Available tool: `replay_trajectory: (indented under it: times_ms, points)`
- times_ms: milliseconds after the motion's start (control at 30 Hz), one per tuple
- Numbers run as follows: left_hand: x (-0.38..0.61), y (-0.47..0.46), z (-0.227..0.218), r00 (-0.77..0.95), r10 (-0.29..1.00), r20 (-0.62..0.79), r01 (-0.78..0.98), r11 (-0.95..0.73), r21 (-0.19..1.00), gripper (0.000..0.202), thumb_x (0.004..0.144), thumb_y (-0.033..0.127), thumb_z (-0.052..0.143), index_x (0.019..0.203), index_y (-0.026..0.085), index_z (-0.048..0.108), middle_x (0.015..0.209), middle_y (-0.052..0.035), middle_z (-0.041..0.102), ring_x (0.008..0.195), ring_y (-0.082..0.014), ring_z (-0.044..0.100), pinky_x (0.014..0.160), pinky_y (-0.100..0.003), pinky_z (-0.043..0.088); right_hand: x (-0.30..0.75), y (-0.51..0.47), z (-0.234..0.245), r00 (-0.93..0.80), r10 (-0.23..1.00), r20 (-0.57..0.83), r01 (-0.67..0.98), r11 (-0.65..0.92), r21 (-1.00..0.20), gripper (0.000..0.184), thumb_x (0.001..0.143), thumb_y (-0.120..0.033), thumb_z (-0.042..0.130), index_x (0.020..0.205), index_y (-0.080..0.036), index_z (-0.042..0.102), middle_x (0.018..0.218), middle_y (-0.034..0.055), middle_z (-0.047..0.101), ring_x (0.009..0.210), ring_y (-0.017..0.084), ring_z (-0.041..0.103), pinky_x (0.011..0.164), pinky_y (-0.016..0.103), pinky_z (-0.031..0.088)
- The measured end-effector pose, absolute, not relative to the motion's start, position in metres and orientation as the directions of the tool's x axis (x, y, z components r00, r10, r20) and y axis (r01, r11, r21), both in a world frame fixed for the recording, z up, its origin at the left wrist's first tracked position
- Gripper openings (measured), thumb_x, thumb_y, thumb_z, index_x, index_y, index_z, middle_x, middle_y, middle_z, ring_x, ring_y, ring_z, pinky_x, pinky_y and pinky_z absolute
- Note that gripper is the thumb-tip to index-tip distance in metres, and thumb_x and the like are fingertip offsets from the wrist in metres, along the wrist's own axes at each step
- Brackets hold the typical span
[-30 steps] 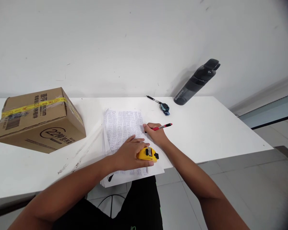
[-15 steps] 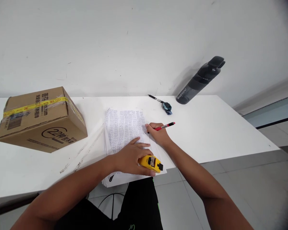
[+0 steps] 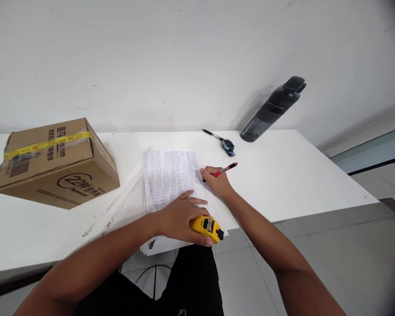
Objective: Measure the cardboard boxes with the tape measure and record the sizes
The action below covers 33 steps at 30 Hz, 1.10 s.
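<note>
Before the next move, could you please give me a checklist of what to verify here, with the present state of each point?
1. Left hand lies flat on the paper stack: ok.
2. Yellow tool lies against the left thumb: ok.
3. Paper stack fully on the table: not ok, its near edge overhangs.
4. Right hand grips the red pen: ok.
5. Pen tip touches the page: cannot tell.
6. Dark bottle apart from both hands: ok.

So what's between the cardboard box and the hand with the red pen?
A stack of printed papers lies between the cardboard box and the right hand, seen in the head view.
</note>
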<state>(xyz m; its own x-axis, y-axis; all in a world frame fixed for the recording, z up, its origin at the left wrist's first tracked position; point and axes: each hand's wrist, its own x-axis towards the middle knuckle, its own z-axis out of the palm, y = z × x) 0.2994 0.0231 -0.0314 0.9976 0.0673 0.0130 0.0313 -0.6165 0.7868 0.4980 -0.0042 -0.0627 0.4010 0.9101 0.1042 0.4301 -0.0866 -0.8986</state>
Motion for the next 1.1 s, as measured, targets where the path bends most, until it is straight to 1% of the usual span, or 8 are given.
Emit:
replay_trajectory:
  times_ms: [133, 500, 600, 733, 833, 933, 1033, 1100]
  points:
    - [0.299, 0.023, -0.032, 0.998, 0.070, 0.004, 0.040, -0.626, 0.779, 0.053, 0.075, 0.064, 0.064, 0.115, 0.029, 0.066, 0.117, -0.0031, 0.069, 0.136, -0.0259, 0.042, 0.120, -0.047, 0.004, 0.499, -0.004, -0.064, 0.437, 0.893, 0.113, 0.443, -0.103, -0.891, 0.039, 0.083, -0.042, 0.051, 0.051, -0.021, 0.049, 0.052, -0.0018, 0.049, 0.055, 0.013, 0.042, 0.056, 0.028, 0.036]
    - [0.301, 0.023, -0.030, 0.997, 0.082, 0.014, 0.039, -0.614, 0.788, 0.053, 0.075, 0.067, 0.060, 0.111, 0.028, 0.067, 0.113, -0.0027, 0.071, 0.134, -0.0250, 0.046, 0.121, -0.045, 0.007, 0.501, -0.004, -0.065, 0.397, 0.913, 0.092, 0.432, -0.098, -0.897, 0.041, 0.083, -0.044, 0.053, 0.050, -0.021, 0.049, 0.051, -0.0022, 0.047, 0.055, 0.013, 0.043, 0.056, 0.028, 0.038]
    - [0.300, 0.024, -0.032, 0.996, 0.085, 0.021, 0.034, -0.594, 0.803, 0.052, 0.075, 0.068, 0.060, 0.106, 0.027, 0.068, 0.109, -0.0023, 0.072, 0.133, -0.0252, 0.046, 0.121, -0.044, 0.007, 0.501, -0.004, -0.065, 0.464, 0.872, 0.155, 0.446, -0.079, -0.892, 0.043, 0.086, -0.049, 0.051, 0.054, -0.021, 0.052, 0.054, -0.0014, 0.050, 0.057, 0.014, 0.046, 0.058, 0.028, 0.040]
    - [0.300, 0.023, -0.035, 0.992, 0.117, 0.040, 0.036, -0.582, 0.812, 0.048, 0.073, 0.069, 0.061, 0.093, 0.025, 0.068, 0.103, -0.0031, 0.072, 0.129, -0.0260, 0.050, 0.120, -0.044, 0.009, 0.502, -0.004, -0.067, 0.520, 0.813, 0.263, 0.523, -0.059, -0.850, 0.043, 0.088, -0.057, 0.048, 0.070, -0.020, 0.063, 0.067, 0.0023, 0.062, 0.069, 0.018, 0.057, 0.067, 0.031, 0.045]
    - [0.299, 0.021, -0.035, 0.990, 0.140, 0.030, 0.055, -0.566, 0.823, 0.047, 0.073, 0.068, 0.063, 0.088, 0.024, 0.066, 0.096, -0.0016, 0.072, 0.116, -0.0260, 0.060, 0.120, -0.046, 0.012, 0.506, -0.006, -0.074, 0.508, 0.790, 0.344, 0.651, -0.090, -0.754, 0.038, 0.086, -0.055, 0.053, 0.078, -0.020, 0.066, 0.077, 0.0064, 0.067, 0.078, 0.022, 0.061, 0.074, 0.034, 0.047]
    - [0.294, 0.020, -0.035, 0.985, 0.171, -0.006, 0.100, -0.546, 0.832, 0.048, 0.071, 0.070, 0.062, 0.084, 0.024, 0.064, 0.079, 0.0016, 0.069, 0.094, -0.0243, 0.068, 0.116, -0.047, 0.026, 0.510, -0.003, -0.086, 0.319, 0.815, 0.484, 0.796, 0.047, -0.603, 0.033, 0.088, -0.045, 0.051, 0.104, -0.020, 0.065, 0.097, 0.0100, 0.066, 0.090, 0.025, 0.062, 0.081, 0.036, 0.048]
    - [0.287, 0.018, -0.040, 0.964, 0.265, 0.007, 0.144, -0.548, 0.824, 0.053, 0.071, 0.074, 0.058, 0.083, 0.023, 0.065, 0.079, -0.0007, 0.070, 0.086, -0.0246, 0.068, 0.100, -0.043, 0.045, 0.510, 0.003, -0.097, 0.203, 0.876, 0.438, 0.853, 0.061, -0.518, 0.037, 0.090, -0.033, 0.041, 0.122, -0.023, 0.058, 0.104, 0.0096, 0.063, 0.092, 0.024, 0.062, 0.077, 0.038, 0.049]
    - [0.284, 0.017, -0.044, 0.933, 0.342, 0.113, 0.120, -0.591, 0.798, 0.056, 0.071, 0.075, 0.058, 0.090, 0.022, 0.066, 0.089, -0.0043, 0.072, 0.089, -0.0258, 0.068, 0.093, -0.041, 0.049, 0.507, 0.006, -0.100, 0.186, 0.897, 0.402, 0.871, 0.039, -0.490, 0.040, 0.090, -0.031, 0.039, 0.126, -0.026, 0.057, 0.100, 0.0081, 0.063, 0.088, 0.024, 0.061, 0.073, 0.038, 0.050]
